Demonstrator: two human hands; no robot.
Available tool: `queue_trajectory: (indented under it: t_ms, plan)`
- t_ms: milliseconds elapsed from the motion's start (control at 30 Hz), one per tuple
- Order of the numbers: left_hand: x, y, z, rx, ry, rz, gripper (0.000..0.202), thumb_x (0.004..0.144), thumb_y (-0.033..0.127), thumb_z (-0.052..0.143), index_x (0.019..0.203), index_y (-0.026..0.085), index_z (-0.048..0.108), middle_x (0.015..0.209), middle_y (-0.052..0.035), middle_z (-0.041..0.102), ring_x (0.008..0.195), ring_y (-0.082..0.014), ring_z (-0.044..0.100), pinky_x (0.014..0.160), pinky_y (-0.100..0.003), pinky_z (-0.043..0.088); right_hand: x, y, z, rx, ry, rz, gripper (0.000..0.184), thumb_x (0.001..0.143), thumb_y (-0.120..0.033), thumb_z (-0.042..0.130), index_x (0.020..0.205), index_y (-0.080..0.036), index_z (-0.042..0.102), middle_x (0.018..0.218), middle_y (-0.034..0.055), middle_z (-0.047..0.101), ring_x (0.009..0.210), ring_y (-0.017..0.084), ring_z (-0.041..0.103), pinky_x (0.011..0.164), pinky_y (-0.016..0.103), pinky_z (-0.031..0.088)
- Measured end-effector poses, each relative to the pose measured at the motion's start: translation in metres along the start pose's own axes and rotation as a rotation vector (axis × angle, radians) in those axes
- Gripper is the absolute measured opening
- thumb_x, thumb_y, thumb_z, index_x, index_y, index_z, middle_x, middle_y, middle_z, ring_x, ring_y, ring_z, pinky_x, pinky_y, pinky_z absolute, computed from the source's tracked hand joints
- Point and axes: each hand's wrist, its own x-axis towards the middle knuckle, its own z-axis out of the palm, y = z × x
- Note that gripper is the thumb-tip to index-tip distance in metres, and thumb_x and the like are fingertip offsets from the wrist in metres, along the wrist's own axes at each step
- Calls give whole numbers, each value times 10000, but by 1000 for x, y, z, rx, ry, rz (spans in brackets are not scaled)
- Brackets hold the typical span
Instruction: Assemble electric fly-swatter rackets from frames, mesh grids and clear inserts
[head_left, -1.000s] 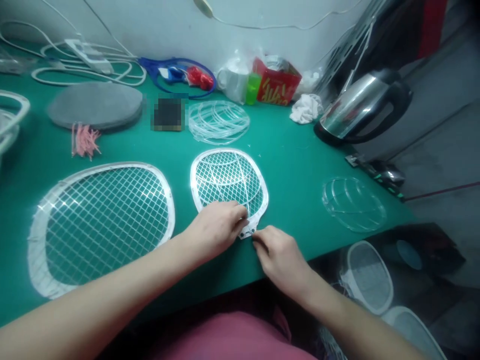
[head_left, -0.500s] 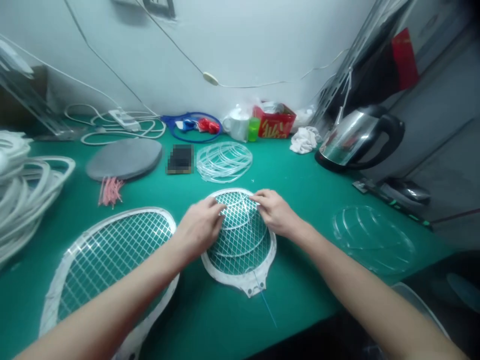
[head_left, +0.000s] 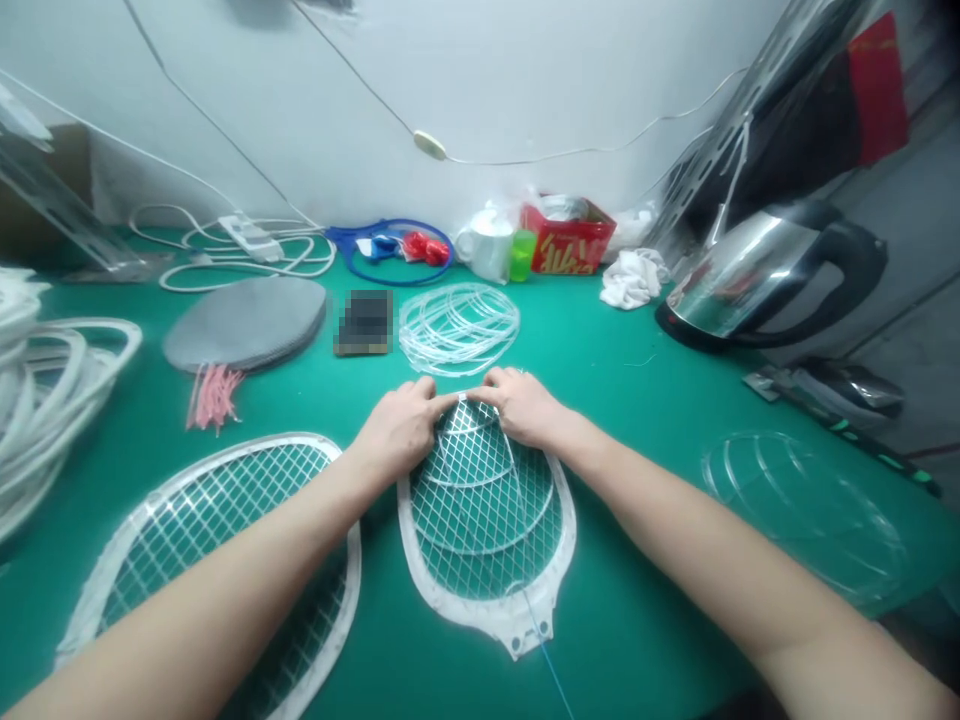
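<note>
White mesh swatter frame (head_left: 487,530) on green mat (head_left: 645,420), mid-bench, long axis running front to back, neck tab toward the person, rounded end away. Left hand (head_left: 401,425) and right hand (head_left: 521,405) both at rounded end, fingers (head_left: 495,378) curled, gripping rim. Red box (head_left: 568,238) has unreadable print. Steel kettle (head_left: 750,280) at right, white wall (head_left: 525,100) behind

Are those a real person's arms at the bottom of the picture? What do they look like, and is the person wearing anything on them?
Yes, they are a person's own bare arms. No glove, ring, watch or bracelet shows on the left hand or the right hand. No sleeve shows on the left forearm or the right forearm within the picture, and no cables or markings show.
</note>
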Motion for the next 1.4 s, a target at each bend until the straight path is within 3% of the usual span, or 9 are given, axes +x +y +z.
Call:
queue_trajectory:
  t_ms: [267,400,500,567,700,900,1067,1267,1400]
  plan:
    - [4,-8,-8,-44,-82,-3,463,826,193,342,1218,352,530,968,-46,546,849,-196,555,687,-286,412,-2,-1,-7,117,-22,86,405,814,-98,415,1136,-266,596,1078,69,535,945,208,503,795,341,400]
    - [-14,-11,-21,-242,-109,-238,426,814,295,389,1205,247,551,1059,-49,590,923,-189,587,807,-264,429,-27,5,-13,306,59,336,326,804,-145,483,1098,-175,620,1002,72,608,868,162,557,774,265,425]
    - [-29,-10,-34,-350,-315,-486,501,719,328,515,1202,199,539,865,-37,671,743,-189,640,689,-250,472,-44,2,-18,435,-52,535,247,733,-172,583,968,-126,643,762,50,649,646,136,580,620,235,454]
    - [-34,-9,-38,-495,-430,-551,563,690,294,537,1243,200,491,736,-9,681,598,-167,641,580,-229,475,-47,-1,-17,556,-95,600,233,706,-144,599,937,-130,628,676,24,641,518,114,563,504,212,443]
    - [-33,-10,-38,-607,-391,-560,615,673,247,549,1279,218,446,638,24,670,523,-146,632,525,-206,467,-43,-4,-9,686,-46,712,180,671,-98,629,844,-134,597,605,4,622,413,102,544,384,187,415]
    - [-35,-16,-35,-591,-327,-506,511,718,340,522,1215,223,540,643,28,673,573,-142,643,602,-206,484,-59,-5,-12,885,32,675,159,740,-126,608,897,-103,597,626,10,620,435,82,550,396,180,459]
    - [-39,-22,-36,-773,-513,-516,817,614,314,649,1369,284,339,824,24,695,616,-156,660,566,-219,500,-76,-3,-15,939,-41,606,418,622,-2,664,1018,-115,596,841,41,646,468,55,537,414,182,476]
    - [-33,-17,-37,-840,-566,-627,849,631,195,627,1393,298,267,587,40,654,590,-186,668,585,-254,516,-69,-7,-16,982,-94,737,420,622,45,639,998,-112,534,625,-18,588,415,100,544,372,225,483]
    - [-35,-9,-40,-786,-544,-657,806,654,181,615,1387,267,290,601,20,669,591,-191,669,566,-257,520,-77,-16,-17,865,-24,677,339,666,-6,625,983,-107,556,683,4,598,412,85,532,387,224,479]
